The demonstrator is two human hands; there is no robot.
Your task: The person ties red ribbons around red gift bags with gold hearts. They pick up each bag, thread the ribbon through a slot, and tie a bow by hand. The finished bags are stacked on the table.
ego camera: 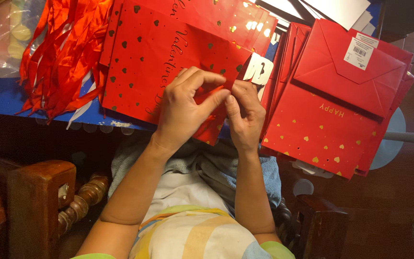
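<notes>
Here I see both hands meeting at the near edge of a flat red paper gift bag with gold hearts (168, 57) lying on the blue table (1, 96). The left hand (185, 112) and right hand (245, 115) are equally near, fingertips touching and pinched on its lower edge, the bag stretching away from them.

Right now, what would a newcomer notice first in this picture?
The left hand and right hand meet at the centre, pinching the edge of a red gift bag with gold hearts that lies flat on the blue table. A heap of red ribbons lies at upper left, and a stack of folded red bags sits at right.
</notes>
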